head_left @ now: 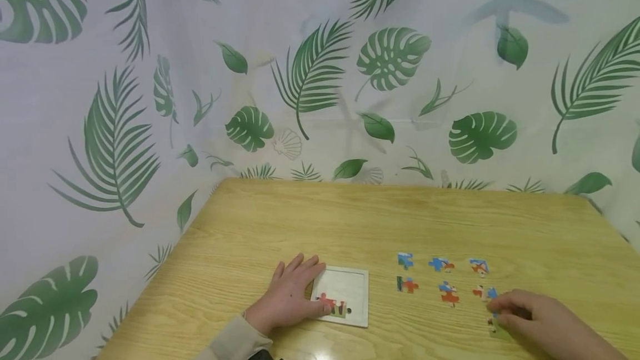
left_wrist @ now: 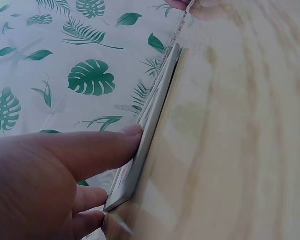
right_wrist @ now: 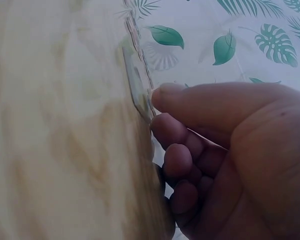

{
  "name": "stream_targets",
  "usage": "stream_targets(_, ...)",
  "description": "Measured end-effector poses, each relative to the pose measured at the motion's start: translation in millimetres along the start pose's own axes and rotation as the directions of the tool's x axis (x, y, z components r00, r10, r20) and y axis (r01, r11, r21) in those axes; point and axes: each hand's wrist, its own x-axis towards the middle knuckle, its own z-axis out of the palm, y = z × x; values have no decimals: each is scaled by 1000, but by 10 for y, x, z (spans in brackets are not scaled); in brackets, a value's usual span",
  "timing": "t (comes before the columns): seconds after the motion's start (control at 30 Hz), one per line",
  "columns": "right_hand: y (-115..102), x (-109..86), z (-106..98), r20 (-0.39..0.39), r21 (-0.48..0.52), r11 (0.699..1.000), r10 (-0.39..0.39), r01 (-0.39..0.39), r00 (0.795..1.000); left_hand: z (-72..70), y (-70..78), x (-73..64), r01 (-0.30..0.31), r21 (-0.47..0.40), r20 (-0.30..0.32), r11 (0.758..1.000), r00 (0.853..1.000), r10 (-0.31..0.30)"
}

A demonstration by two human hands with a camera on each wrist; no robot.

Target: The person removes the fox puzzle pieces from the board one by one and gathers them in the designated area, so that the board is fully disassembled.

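A pale square puzzle tray [head_left: 366, 299] lies on the table with a few joined puzzle pieces [head_left: 338, 308] in its near left part. My left hand [head_left: 290, 296] rests over the tray's left side, fingers spread and straight along the edge. Its thumb [left_wrist: 125, 145] presses on the near rim beside the pieces. At the right, my right hand [head_left: 532, 315] is low over the table, thumb and forefinger tips at the upper end of a greenish puzzle piece [head_left: 493, 326], pinching it. The other fingers [right_wrist: 177, 160] are curled under, and the hand partly covers the piece.
Loose puzzle pieces lie in two rows between tray and right hand: a blue one [head_left: 405, 260], a blue-orange one [head_left: 441, 264], a red one [head_left: 449, 293] and several others. The wooden table [head_left: 300, 215] meets a leaf-print curtain [head_left: 320, 149] at the back and left.
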Motion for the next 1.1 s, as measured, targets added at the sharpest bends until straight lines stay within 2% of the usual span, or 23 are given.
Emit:
stream_targets(0.17, -28, -38, 3, 24, 49, 999, 15, -16, 1000, 35, -16, -6, 5, -10, 11, 1000, 1000, -5)
stream_targets(0.3, -67, -54, 1, 18, 45, 999, 20, -21, 1000, 44, -24, -13, -4, -18, 8, 1000, 1000, 5)
stream_targets(0.53, -153, -41, -8, -32, -18, 1000, -2, 1, 999, 36, -40, -22, -4, -13, 8, 1000, 1000, 4)
stream_targets(0.73, -309, -18, -15, -53, -63, 998, -29, 25, 998, -3, -47, -9, -17, 0, 22, 1000, 1000, 17)
stream_targets(0.9, -465, 14, -20, -65, -79, 990, -121, 116, 990, -37, -63, 4, -37, 2, 42, 999, 998, 37)
stream_targets(1.0, -535, 40, -17, -61, -84, 973, -219, 214, 974, -61, -72, 9, -48, 5, 50, 999, 998, 47)
stream_targets(1.1, -598, 83, -12, -52, -67, 960, -274, 270, 960, -82, -80, 13, -55, -1, 61, 998, 997, 55)
